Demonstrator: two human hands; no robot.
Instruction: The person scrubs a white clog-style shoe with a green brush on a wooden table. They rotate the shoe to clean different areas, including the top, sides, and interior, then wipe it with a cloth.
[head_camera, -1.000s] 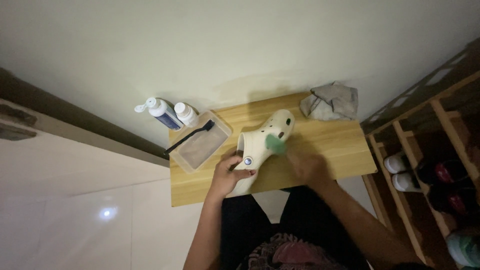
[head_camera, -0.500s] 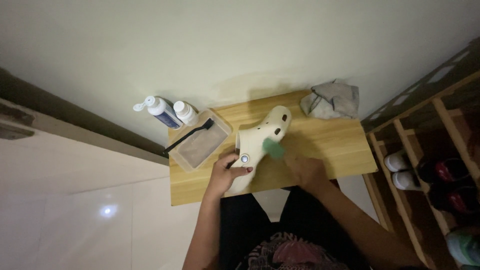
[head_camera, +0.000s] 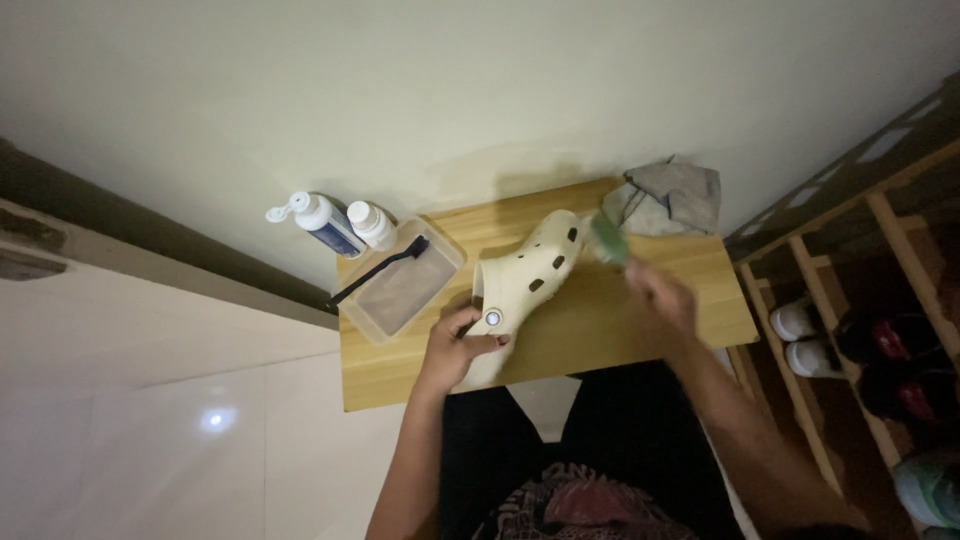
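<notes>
A cream clog shoe (head_camera: 528, 272) with holes lies on a small wooden table (head_camera: 640, 330), toe pointing to the far right. My left hand (head_camera: 458, 348) grips its heel end by the strap rivet. My right hand (head_camera: 660, 300) is blurred, hovering right of the toe, and holds a green brush or sponge (head_camera: 608, 240) just off the shoe's tip.
A clear plastic tub (head_camera: 400, 285) with a black brush (head_camera: 378, 270) across it sits at the table's left. Two bottles (head_camera: 340, 222) stand behind it. A grey cloth (head_camera: 672, 198) lies at the back right. A wooden shoe rack (head_camera: 860, 330) with shoes stands to the right.
My right hand with the green brush has swept from the shoe's middle out to the right, past the toe. The left hand keeps its grip on the heel.
</notes>
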